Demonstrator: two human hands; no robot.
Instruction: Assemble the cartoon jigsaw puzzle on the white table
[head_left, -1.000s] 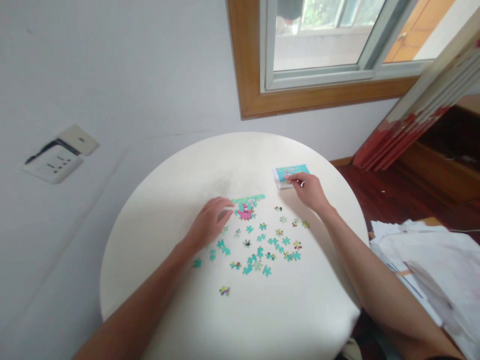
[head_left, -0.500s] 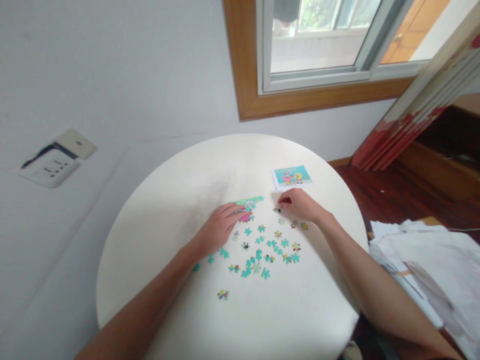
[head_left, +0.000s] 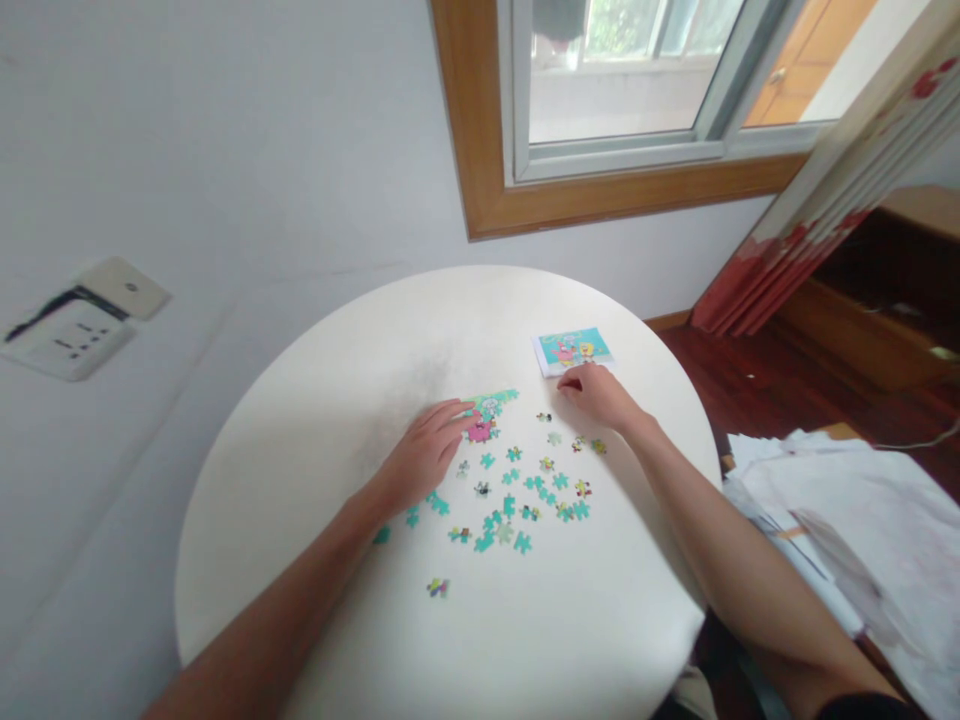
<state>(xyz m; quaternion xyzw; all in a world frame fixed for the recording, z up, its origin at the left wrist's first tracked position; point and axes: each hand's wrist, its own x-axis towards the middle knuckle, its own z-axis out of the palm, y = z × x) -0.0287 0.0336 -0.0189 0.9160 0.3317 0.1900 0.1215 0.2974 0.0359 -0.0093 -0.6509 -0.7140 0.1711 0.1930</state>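
My left hand [head_left: 426, 450] lies flat with fingers outstretched, its fingertips resting on the left side of a partly joined jigsaw puzzle [head_left: 491, 407] in green and pink. Part of the puzzle is hidden under those fingers. My right hand [head_left: 600, 397] is curled closed just below the picture card [head_left: 574, 347], which shows a pink and a yellow cartoon figure. Whatever its fingertips hold, if anything, is hidden. A dark puzzle piece [head_left: 544, 417] lies to the left of this hand. Loose teal pieces [head_left: 509, 505] and a yellowish piece [head_left: 583, 489] are scattered nearer to me.
All of this is on a round white table [head_left: 247, 500] against a wall. One loose piece [head_left: 438, 587] lies apart near the front. Right of the table are stacked papers and white sheets [head_left: 862, 520]. A window [head_left: 615, 90] and a red-and-white curtain [head_left: 780, 240] stand behind.
My right hand has moved up from the dark piece toward the picture card; that piece still lies on the table. My left hand stays on the puzzle. The view has shifted slightly.
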